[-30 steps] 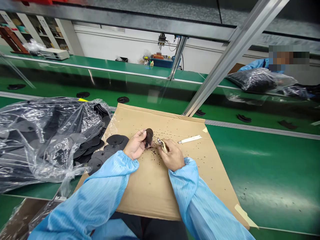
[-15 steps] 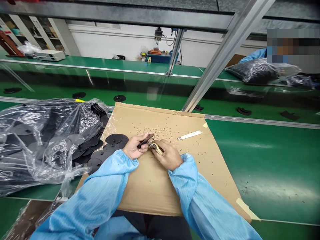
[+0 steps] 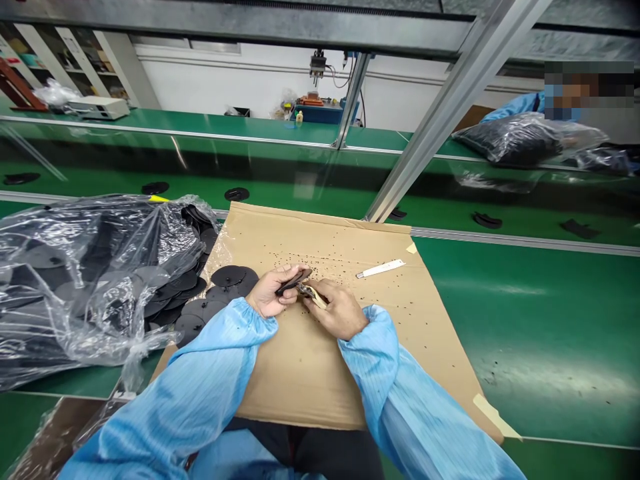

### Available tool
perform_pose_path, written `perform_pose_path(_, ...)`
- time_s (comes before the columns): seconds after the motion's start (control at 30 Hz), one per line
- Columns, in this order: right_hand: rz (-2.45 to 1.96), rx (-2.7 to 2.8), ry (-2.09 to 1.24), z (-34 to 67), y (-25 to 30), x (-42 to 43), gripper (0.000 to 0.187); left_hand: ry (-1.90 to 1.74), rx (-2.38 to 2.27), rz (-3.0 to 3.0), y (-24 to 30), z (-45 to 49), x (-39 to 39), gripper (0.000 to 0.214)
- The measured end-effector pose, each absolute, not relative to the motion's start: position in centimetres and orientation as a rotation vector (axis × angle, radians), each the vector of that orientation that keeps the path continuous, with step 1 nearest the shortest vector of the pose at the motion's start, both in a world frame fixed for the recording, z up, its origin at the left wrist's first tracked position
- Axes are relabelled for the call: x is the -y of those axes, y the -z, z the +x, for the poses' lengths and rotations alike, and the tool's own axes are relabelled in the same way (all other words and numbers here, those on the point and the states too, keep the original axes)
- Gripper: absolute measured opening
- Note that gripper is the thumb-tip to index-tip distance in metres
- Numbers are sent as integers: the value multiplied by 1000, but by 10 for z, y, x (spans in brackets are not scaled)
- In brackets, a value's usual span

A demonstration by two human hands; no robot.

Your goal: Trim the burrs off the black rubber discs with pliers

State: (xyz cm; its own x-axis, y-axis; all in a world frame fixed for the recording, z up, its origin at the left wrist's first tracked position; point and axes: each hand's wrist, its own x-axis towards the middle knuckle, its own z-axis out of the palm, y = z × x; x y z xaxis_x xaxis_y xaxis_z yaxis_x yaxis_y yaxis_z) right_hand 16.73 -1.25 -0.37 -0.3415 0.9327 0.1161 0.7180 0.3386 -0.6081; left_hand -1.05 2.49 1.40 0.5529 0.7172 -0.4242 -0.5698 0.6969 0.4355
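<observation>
My left hand [image 3: 269,295] is closed on a thin black plastic disc [image 3: 293,283], tilted nearly edge-on, its face mostly hidden. In my right hand [image 3: 343,311] are small cutting pliers [image 3: 316,297] with cream handles. Their metal jaws are at the disc's near edge; whether they touch it I cannot tell. Below both hands lies a brown cardboard sheet [image 3: 300,380], sprinkled with tiny black bits [image 3: 327,259]. A white-handled utility knife [image 3: 381,269] rests to the right of my hands. Loose black discs [image 3: 233,276] overlap just left of my left hand.
A clear plastic bag [image 3: 95,293] full of black discs covers the left side. Behind the cardboard runs a green conveyor [image 3: 310,200] carrying several black parts. A slanted metal post [image 3: 430,127] rises at its edge. Far right, a person in blue is beside a filled bag [image 3: 510,139].
The disc in my left hand has tilted slightly, and the pliers have turned a little beside it. Both hands stay in nearly the same place.
</observation>
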Motion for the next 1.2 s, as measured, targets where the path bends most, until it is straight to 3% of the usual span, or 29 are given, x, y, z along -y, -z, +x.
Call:
perform_pose_path(0.4,-1568,2195,-751,164,0,12,35,-826,-617,296,-9,-10,-25,16)
perform_pose_path(0.73,-1526,2091,-837,161,-4,14,24,-845,-646,285,-13,-7,-24,16)
perform_pose_path(0.93,-1724,2001,-447,171,9,5,38,-885,-607,232,-15,-6,-26,14)
perform_pose_path(1.1,-1718,2068,22,196,26,-9,63,-1025,-695,267,-8,1,-30,13)
perform_pose_path(1.2,-1543,2098,324,199,24,-13,58,-1051,-718,291,-2,3,-36,17)
